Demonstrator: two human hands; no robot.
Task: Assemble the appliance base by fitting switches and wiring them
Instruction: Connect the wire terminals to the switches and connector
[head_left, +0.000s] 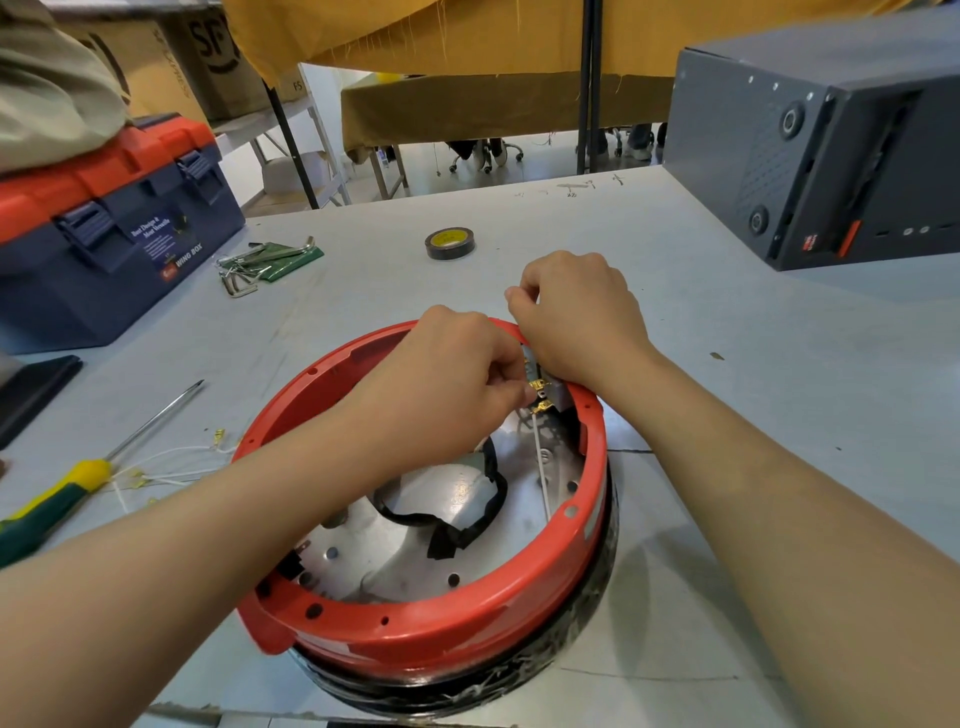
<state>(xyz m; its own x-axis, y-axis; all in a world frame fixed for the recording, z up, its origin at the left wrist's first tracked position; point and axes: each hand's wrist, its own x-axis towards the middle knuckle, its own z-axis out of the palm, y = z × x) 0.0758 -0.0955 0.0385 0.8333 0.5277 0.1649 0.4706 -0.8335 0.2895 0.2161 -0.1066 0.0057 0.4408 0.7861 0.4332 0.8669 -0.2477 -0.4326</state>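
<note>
Centrally, near the table's (727, 395) front edge, sat the red base (431, 618), a round ring on a black rim, with a silver plate (415, 551) inside and a black taped cable (467, 519) looping over it. Both hands worked at the far side of the ring. The left hand (457, 374) reached in over the rim, its fingers curled and pinching a brass terminal (537, 385) at the grey switch (558, 392) set in the ring's wall. A second brass terminal (543, 408) sat just below, with a white wire (540, 462) running down from it across the plate. The right hand (576, 317) rested on the rim above the switch, fingers curled; thumb and forefinger seemed to pinch something thin, though what could not be told. Toward the left edge lay a screwdriver (78, 483) with a yellow-green handle, and beside it loose white wires (171, 467) with small terminals. Farther back on the left stood a blue toolbox (104, 244) with an orange lid, hex keys (260, 262) just beside it. A tape roll (450, 242) lay beyond the hands, and a dark grey case (821, 156) occupied the far right corner.
</note>
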